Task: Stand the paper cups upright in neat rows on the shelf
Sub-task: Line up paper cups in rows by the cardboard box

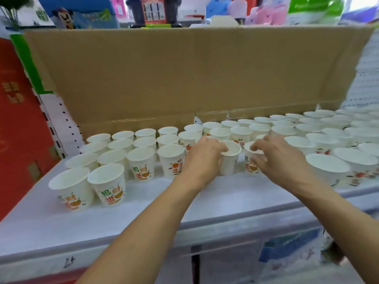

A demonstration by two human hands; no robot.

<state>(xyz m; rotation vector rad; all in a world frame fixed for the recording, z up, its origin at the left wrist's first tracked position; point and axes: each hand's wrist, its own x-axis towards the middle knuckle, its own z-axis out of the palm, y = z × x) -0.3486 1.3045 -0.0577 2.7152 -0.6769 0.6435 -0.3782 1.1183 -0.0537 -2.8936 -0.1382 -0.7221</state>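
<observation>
Head view showed the left hand (pixel 202 155) with its fingers curled round the rim and side of a plain-faced white paper cup (pixel 229 162), and the right hand (pixel 274 156) pinching the rim of an orange-printed white paper cup (pixel 250 163) with bent fingertips. Both cups stood upright and just beside each other near the middle of the flat white shelf (pixel 184 203), at the front of the block. The hands probably held them by the rims to nudge them into line without crushing the thin walls. Around them stood the other white paper cups (pixel 141 162), all mouths up. Roughly sixteen sat toward the shelf's left edge in four loose rows, two of them nearest the front edge. Toward the right edge there were well over twenty, too blurred and overlapped to count exactly. One tall brown cardboard sheet (pixel 184 74) stood along the back edge, likely to stop cups from slipping behind. One red carton (pixel 16 130) stood beyond the left edge.
</observation>
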